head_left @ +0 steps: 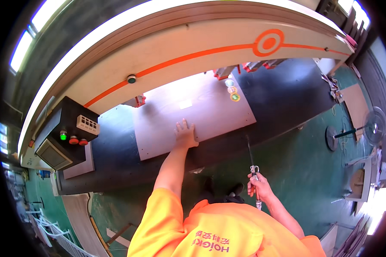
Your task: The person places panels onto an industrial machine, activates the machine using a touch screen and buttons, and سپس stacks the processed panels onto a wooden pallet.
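The left hand (185, 135) is laid palm down, fingers spread and nothing grasped, on the near edge of a pale panel (206, 112), which is spread beneath and ahead of it on a dark table (283, 96). By the right hand (260, 187), set lower and to the right, a slim metal tool (254, 169) is gripped in curled fingers; its thin rod is pointed forward toward the table, though contact cannot be told. Round stickers (232, 90) are seen on the panel, ahead and right of the left hand. Beyond both hands, the table is spanned by an orange-striped beam (193, 40).
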### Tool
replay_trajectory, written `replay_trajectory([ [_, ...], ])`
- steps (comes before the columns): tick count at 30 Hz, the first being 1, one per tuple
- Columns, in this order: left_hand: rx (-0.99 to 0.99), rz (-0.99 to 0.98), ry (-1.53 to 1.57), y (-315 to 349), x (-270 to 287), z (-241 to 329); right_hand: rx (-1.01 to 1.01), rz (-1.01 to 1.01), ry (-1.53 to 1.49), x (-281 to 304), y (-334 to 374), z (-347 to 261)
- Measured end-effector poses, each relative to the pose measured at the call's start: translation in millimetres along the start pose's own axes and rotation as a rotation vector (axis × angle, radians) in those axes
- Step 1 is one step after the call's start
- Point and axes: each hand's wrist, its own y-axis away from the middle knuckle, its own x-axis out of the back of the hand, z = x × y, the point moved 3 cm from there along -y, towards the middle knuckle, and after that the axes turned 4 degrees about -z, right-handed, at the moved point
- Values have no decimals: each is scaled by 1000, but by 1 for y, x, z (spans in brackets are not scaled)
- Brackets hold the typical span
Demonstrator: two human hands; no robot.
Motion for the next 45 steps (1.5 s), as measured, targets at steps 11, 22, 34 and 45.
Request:
replay_trajectory([
  [11,-420,102,297,250,-121,68,-257,-357,62,43,39,79],
  [22,1105,-283,856,529,-279,8,-300,-702,509,20,21,76],
  [34,512,-108,1181,487,-242,75,-163,-646,692,-61,64,87],
  [45,1207,-41,1199,710,-430,-38,-171,-699,786,-121,141,175],
])
